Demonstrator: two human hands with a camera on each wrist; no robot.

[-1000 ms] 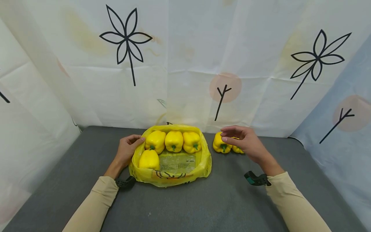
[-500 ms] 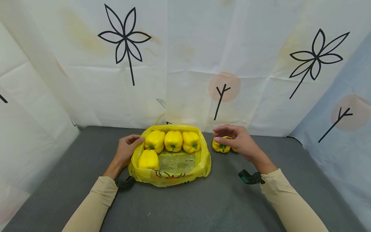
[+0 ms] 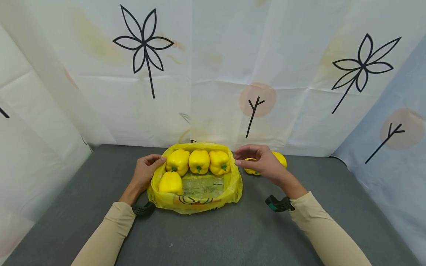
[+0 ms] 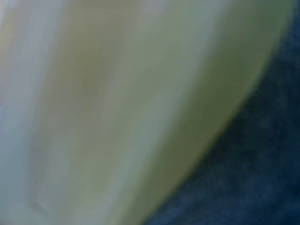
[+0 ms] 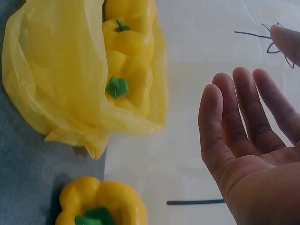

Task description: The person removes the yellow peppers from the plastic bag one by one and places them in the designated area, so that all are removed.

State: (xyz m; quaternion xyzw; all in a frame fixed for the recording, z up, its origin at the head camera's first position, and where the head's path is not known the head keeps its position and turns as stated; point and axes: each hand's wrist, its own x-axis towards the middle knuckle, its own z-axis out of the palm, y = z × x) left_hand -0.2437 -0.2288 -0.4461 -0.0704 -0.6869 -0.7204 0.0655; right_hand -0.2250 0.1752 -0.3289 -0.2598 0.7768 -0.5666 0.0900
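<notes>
A yellow plastic bag point(image 3: 234, 184) stands with its mouth wide and its rim rolled down. Inside, three yellow bell peppers point(image 3: 199, 162) line the back, and a bell pepper point(image 3: 171, 183) lies at front left. My left hand point(image 3: 145, 170) holds the bag's left rim between thumb and fingers; the bag fills much of the left wrist view as a blur. Just right of the bag, my right hand point(image 3: 263, 164) hovers with relaxed, parted fingers, holding nothing. It partly hides a bell pepper point(image 3: 252, 171) and another bell pepper point(image 3: 280, 159) behind it. The right wrist view shows its bare palm.
A dark grey tabletop point(image 3: 213, 240) carries everything. White printed fabric point(image 3: 213, 74) hangs behind the table and along both sides. A black band point(image 3: 279, 203) sits at my right wrist and a black band point(image 3: 144, 210) at my left.
My right hand has moved left, from over the loose bell peppers to near the bag's right rim. The rightmost loose pepper shows again behind it. My left hand stays at the bag's rim.
</notes>
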